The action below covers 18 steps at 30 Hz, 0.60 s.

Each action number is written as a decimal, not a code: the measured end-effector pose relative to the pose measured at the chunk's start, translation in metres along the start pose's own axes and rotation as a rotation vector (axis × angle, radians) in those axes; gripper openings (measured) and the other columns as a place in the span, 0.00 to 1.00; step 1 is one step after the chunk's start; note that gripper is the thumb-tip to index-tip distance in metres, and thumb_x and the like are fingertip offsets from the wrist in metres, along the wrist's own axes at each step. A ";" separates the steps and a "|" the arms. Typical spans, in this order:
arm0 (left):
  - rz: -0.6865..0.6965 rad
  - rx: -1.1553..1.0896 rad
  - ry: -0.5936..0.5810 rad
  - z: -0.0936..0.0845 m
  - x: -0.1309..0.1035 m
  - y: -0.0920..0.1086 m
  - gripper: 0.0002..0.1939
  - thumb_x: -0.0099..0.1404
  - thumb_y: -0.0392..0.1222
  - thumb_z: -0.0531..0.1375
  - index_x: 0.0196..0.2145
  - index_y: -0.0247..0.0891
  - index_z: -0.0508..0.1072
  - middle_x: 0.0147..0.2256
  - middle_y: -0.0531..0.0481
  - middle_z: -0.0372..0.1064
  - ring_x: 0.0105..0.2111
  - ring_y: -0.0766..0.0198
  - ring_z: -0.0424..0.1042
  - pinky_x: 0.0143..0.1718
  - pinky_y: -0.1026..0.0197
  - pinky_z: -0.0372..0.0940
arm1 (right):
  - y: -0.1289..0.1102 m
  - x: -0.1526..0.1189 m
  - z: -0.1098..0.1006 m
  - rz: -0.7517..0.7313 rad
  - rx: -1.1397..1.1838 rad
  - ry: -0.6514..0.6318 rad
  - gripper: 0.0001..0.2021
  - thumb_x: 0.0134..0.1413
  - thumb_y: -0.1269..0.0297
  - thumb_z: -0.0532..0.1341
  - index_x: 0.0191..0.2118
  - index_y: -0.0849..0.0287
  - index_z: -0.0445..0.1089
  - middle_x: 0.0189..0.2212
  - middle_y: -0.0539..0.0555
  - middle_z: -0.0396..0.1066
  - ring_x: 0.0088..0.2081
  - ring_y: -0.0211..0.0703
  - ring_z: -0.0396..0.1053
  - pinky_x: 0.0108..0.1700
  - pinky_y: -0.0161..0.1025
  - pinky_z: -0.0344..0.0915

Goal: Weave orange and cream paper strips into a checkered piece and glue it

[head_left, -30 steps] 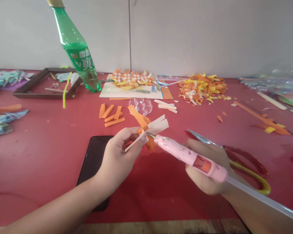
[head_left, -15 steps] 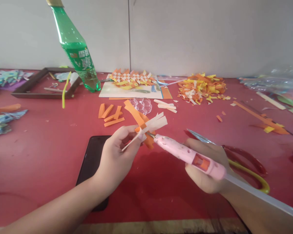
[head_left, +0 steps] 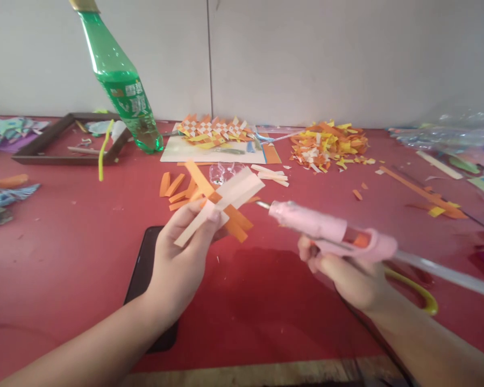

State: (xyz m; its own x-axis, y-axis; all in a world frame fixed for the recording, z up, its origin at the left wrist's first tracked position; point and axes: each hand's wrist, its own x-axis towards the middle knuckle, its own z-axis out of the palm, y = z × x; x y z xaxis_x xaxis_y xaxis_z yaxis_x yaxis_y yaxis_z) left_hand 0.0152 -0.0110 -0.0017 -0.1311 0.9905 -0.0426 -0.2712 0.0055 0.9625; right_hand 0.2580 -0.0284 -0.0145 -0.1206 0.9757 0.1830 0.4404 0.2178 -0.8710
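Between the thumb and fingers of my left hand (head_left: 187, 244) is a woven paper piece (head_left: 220, 201), made of crossing orange and cream strips with loose ends fanning out. My right hand (head_left: 347, 274) is wrapped round the handle of a pink glue gun (head_left: 312, 223). The gun's metal tip points left, a short way from the paper and not touching it. A clear glue stick (head_left: 447, 274) sticks out of its back end. Behind the woven piece lie orange strips (head_left: 174, 184), cream strips (head_left: 272, 174) and a clear flower-shaped dish (head_left: 221, 172), partly hidden.
On the red table (head_left: 84, 258) a black phone (head_left: 145, 263) lies beneath my left hand. Yellow-handled scissors (head_left: 417, 290) are partly behind my right hand. Further back stand a green bottle (head_left: 125, 97), a dark frame (head_left: 36, 156) and a pile of paper scraps (head_left: 331, 142).
The glue gun has pulled back to the right, away from the paper. My left hand has moved slightly left and turned the woven piece so its crossing strips face the camera more.
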 end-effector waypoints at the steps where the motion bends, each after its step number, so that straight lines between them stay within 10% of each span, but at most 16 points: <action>1: -0.007 -0.042 0.015 0.000 0.001 -0.001 0.05 0.63 0.44 0.64 0.34 0.41 0.76 0.32 0.55 0.72 0.36 0.66 0.74 0.43 0.60 0.74 | 0.000 0.002 -0.002 0.086 0.135 -0.008 0.06 0.47 0.72 0.54 0.31 0.56 0.66 0.23 0.48 0.67 0.20 0.36 0.62 0.23 0.37 0.59; 12: -0.114 -0.103 0.019 0.001 0.002 0.002 0.07 0.59 0.43 0.68 0.34 0.38 0.77 0.32 0.53 0.73 0.35 0.66 0.73 0.38 0.63 0.75 | -0.006 0.025 0.005 0.393 0.347 0.061 0.17 0.53 0.50 0.64 0.40 0.59 0.67 0.38 0.58 0.75 0.35 0.44 0.75 0.32 0.42 0.75; 18: -0.188 -0.053 -0.027 -0.002 0.001 0.001 0.08 0.57 0.45 0.69 0.33 0.39 0.79 0.31 0.52 0.75 0.33 0.64 0.76 0.33 0.63 0.76 | -0.005 0.025 -0.005 0.504 -0.121 -0.123 0.24 0.60 0.41 0.51 0.26 0.57 0.63 0.20 0.53 0.71 0.20 0.41 0.69 0.17 0.35 0.60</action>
State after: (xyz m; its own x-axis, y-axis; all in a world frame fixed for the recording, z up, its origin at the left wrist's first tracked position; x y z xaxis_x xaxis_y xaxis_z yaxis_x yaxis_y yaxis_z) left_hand 0.0130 -0.0104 -0.0009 -0.0480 0.9761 -0.2121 -0.3382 0.1839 0.9229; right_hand 0.2571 -0.0053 -0.0032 0.0324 0.9517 -0.3052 0.5695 -0.2685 -0.7769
